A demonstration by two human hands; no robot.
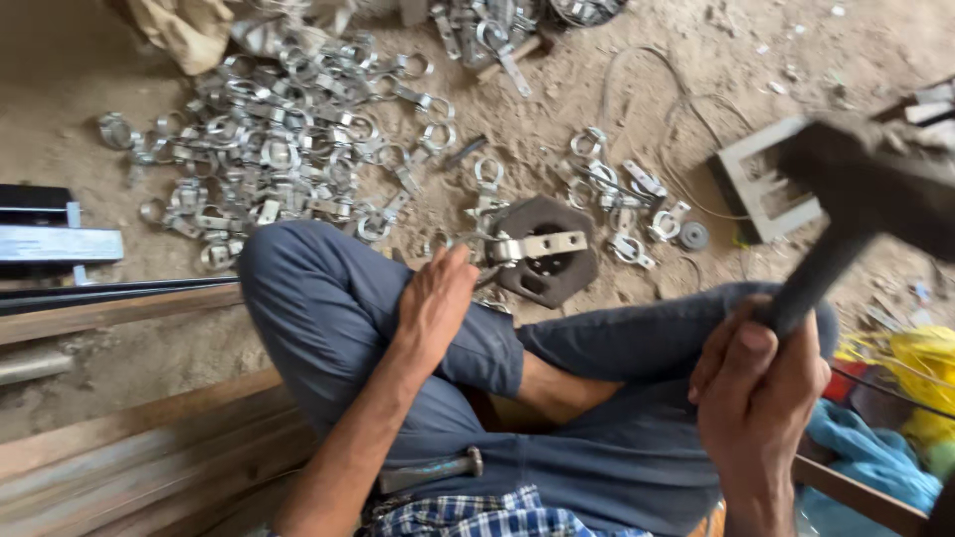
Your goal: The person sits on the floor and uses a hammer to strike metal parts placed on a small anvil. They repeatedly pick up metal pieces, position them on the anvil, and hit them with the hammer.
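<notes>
Left hand (435, 298) pinches clamp (532, 246) on iron block (557, 273); right hand (758, 388) grips hammer (846, 209); clamp pile (279, 139) behind

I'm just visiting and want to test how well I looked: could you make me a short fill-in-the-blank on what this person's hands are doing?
1. The right hand grips the handle of a raised ____.
2. The left hand holds a metal clamp on a dark ____-sided block.
3. The pile of clamps lies on the ____ ground.

Missing words: hammer; eight; sandy
</notes>
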